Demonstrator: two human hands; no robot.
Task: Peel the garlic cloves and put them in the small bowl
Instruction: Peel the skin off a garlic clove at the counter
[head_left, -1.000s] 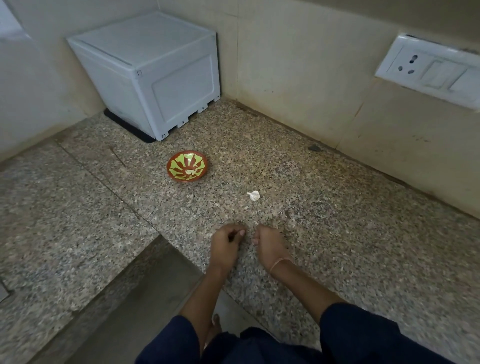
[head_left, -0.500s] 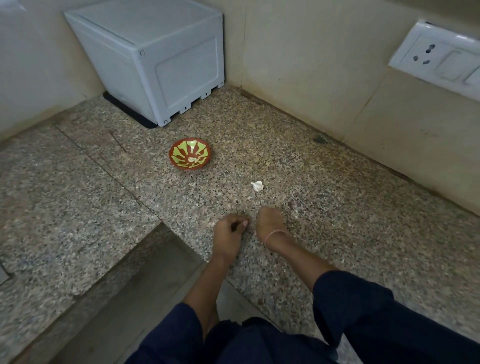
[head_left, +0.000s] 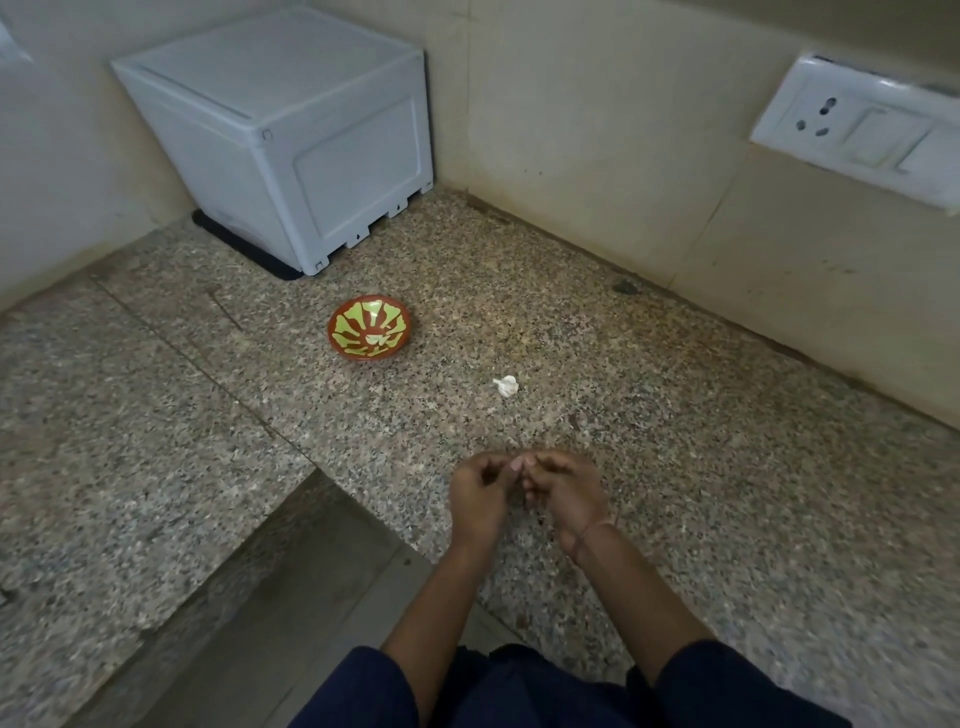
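A small red-brown bowl (head_left: 363, 355) with a yellow-green pattern stands on the granite counter (head_left: 675, 441), with a pale piece lying inside it. A white garlic piece (head_left: 506, 385) lies on the counter to the bowl's right, just beyond my hands. My left hand (head_left: 475, 499) and my right hand (head_left: 569, 493) meet at the fingertips, fingers curled. Between them they pinch a small pale garlic clove (head_left: 517, 464), mostly hidden by the fingers. A thin band circles my right wrist.
A white plastic box (head_left: 291, 135) stands in the back left corner on a dark mat. A white socket and switch panel (head_left: 862, 130) is on the right wall. The counter drops to a lower grey ledge (head_left: 260, 597) at front left.
Both hands have lifted off the counter and come together at the fingertips; before, they rested side by side on the granite with a small gap between them. The bowl and the white piece stay put.
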